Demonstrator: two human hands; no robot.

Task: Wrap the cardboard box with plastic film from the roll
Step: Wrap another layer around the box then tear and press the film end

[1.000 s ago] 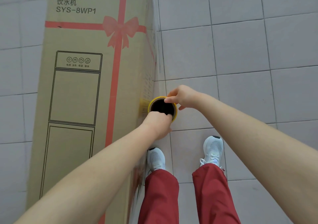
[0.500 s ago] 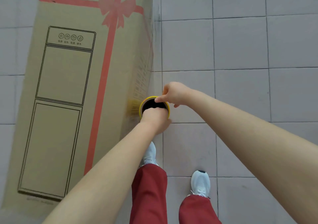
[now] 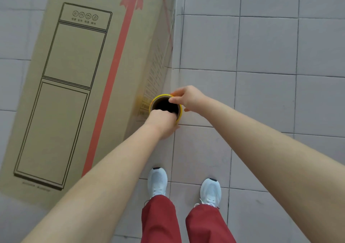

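A tall cardboard box (image 3: 78, 86) with a printed water dispenser and a pink ribbon stands on the tiled floor at the left. A film roll with a yellow rim (image 3: 165, 103) is held upright right beside the box's near side face. My left hand (image 3: 163, 120) grips the roll's near rim, fingers hooked into the dark core. My right hand (image 3: 188, 98) pinches the far rim from the right. A faint sheet of clear film seems to lie over the box's side face; its edge is hard to make out.
Grey floor tiles (image 3: 261, 47) spread out to the right of the box. My two white shoes (image 3: 157, 181) and red trouser legs (image 3: 160, 220) stand just below the roll, close to the box's near corner.
The view has shifted back along the box's side, so the box's lower printed end now shows. Both hands keep the same hold on the roll, and my feet have stepped.
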